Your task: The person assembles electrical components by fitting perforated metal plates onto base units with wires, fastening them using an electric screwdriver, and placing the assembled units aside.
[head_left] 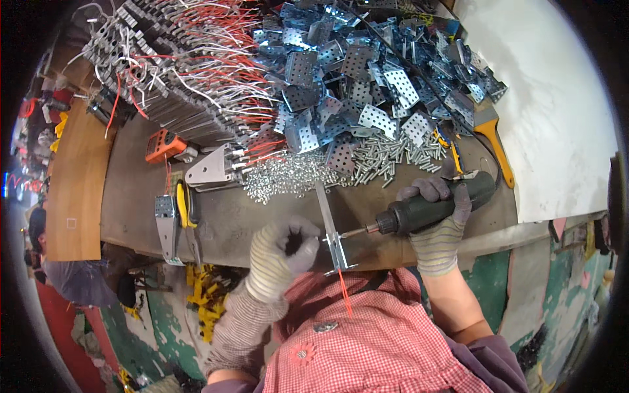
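Observation:
My right hand (434, 226), in a striped glove, grips a dark electric screwdriver (419, 213) lying sideways. Its bit reaches left to the side of a narrow metal bracket assembly (332, 239) at the table's front edge. Red wires (344, 295) hang from the assembly's near end toward the checked apron. On the assembly's other side my gloved left hand (283, 252) is closed, thumb and forefinger curled together beside a small fastener end. Whether something is between those fingertips cannot be made out. Beyond the assembly lie a heap of nuts (288, 175) and a heap of bolts (396, 157).
Perforated metal brackets (377, 114) are piled at the back, beside stacked grey parts (177, 98) with red and white wires. Yellow-handled pliers (186, 204), a loose bracket (167, 229) and an orange meter (165, 145) lie left. A brush (496, 147) lies right, near a white sheet (550, 118).

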`<move>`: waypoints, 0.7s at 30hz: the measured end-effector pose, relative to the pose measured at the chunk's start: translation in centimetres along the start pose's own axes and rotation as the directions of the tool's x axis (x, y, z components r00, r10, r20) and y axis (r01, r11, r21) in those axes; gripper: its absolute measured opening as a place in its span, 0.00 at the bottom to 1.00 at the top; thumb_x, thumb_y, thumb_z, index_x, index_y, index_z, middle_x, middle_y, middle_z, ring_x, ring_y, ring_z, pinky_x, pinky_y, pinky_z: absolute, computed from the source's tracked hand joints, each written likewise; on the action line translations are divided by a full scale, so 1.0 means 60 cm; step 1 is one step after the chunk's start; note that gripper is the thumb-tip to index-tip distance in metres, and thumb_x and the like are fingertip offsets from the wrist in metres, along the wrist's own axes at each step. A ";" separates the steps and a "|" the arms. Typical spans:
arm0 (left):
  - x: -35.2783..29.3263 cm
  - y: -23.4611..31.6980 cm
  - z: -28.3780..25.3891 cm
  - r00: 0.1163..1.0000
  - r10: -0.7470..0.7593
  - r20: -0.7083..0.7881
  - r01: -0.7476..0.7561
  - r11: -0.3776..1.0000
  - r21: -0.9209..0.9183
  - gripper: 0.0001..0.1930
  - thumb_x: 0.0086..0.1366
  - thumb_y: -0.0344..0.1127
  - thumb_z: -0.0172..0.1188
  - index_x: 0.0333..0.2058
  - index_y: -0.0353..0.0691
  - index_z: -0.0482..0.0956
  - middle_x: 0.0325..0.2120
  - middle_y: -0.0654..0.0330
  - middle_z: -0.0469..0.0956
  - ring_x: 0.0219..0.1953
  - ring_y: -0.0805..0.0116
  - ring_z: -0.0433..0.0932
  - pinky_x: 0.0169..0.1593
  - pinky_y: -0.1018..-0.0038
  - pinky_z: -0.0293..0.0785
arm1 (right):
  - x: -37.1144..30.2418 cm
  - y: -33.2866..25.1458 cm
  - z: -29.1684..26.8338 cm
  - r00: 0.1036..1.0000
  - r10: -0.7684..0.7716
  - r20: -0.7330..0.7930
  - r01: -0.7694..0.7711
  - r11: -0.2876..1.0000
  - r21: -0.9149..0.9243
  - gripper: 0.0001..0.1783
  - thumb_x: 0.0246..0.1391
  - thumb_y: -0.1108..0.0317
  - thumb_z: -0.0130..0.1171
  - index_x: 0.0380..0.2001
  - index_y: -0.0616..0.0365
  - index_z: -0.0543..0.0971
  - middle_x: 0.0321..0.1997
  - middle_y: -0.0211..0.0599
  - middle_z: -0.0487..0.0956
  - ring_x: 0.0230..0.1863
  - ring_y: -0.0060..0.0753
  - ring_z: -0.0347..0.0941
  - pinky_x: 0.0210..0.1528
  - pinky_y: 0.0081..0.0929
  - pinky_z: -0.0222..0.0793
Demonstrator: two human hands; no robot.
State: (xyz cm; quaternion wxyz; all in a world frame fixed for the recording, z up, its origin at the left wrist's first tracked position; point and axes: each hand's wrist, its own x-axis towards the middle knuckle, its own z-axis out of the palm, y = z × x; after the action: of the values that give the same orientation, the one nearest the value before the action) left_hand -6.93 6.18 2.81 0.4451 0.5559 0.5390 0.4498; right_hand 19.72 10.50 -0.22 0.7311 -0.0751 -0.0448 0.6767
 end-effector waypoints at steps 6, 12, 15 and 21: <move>-0.006 -0.007 0.039 0.977 0.169 -0.126 -0.161 0.984 0.073 0.08 0.59 0.25 0.70 0.38 0.38 0.84 0.26 0.64 0.84 0.28 0.80 0.79 0.34 0.77 0.77 | 0.006 -0.007 0.004 1.000 0.004 -0.026 -0.002 0.998 0.061 0.18 0.65 0.55 0.63 0.55 0.45 0.76 0.33 0.21 0.62 0.37 0.25 0.60 0.56 0.39 0.66; -0.024 -0.015 0.045 0.973 0.128 -0.190 -0.085 0.972 0.217 0.07 0.56 0.22 0.67 0.35 0.33 0.83 0.26 0.60 0.82 0.28 0.72 0.80 0.35 0.73 0.77 | -0.011 -0.008 0.025 0.988 0.021 -0.156 -0.015 0.999 0.039 0.11 0.68 0.56 0.56 0.35 0.47 0.69 0.31 0.26 0.60 0.35 0.32 0.60 0.48 0.37 0.67; -0.031 -0.044 0.046 0.945 0.170 -0.278 -0.144 0.983 0.111 0.09 0.55 0.20 0.64 0.37 0.32 0.80 0.32 0.56 0.82 0.35 0.66 0.80 0.43 0.69 0.78 | -0.009 -0.002 0.017 0.993 -0.032 -0.112 0.024 0.997 -0.077 0.12 0.68 0.55 0.59 0.38 0.49 0.72 0.33 0.28 0.67 0.38 0.33 0.66 0.46 0.36 0.71; -0.033 -0.013 0.072 0.941 0.281 -0.190 -0.221 0.933 0.285 0.13 0.67 0.37 0.65 0.42 0.31 0.81 0.35 0.50 0.82 0.36 0.57 0.79 0.41 0.64 0.77 | -0.021 -0.030 0.015 1.000 -0.002 -0.013 0.002 1.000 0.022 0.15 0.64 0.54 0.67 0.40 0.50 0.75 0.38 0.30 0.74 0.43 0.33 0.72 0.48 0.38 0.76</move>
State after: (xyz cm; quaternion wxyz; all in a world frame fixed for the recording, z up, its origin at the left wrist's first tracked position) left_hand -2.91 4.16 1.13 0.2422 0.6189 0.5645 0.4896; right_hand 21.26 9.17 1.03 0.7327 -0.0713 -0.0329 0.6760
